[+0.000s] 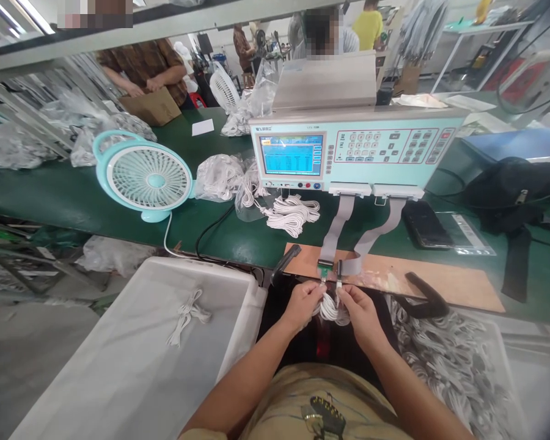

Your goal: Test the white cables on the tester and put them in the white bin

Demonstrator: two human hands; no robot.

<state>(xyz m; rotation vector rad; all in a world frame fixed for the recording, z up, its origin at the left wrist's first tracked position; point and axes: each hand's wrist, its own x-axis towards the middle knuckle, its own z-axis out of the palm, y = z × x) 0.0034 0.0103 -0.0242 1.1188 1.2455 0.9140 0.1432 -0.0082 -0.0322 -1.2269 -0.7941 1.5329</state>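
Observation:
A coiled white cable [330,310] hangs between my two hands at the front edge of the bench. My left hand [304,301] pinches one plug end up at a small green connector [323,266]. My right hand [357,305] pinches the other plug at a second connector [340,270]. Both connectors sit on grey ribbon leads [337,227] that run up to a pale blue test machine [355,150] with a lit screen [293,154] and a keypad. The connectors rest on a brown board [440,281].
A white bin [132,354] at my left holds one coiled cable [187,316]. A bin [449,360] at my right is full of white cables. More cable bundles [292,214], a turquoise fan [146,177], a black phone [425,225] and a black bag [508,189] lie on the green bench. Other people work behind.

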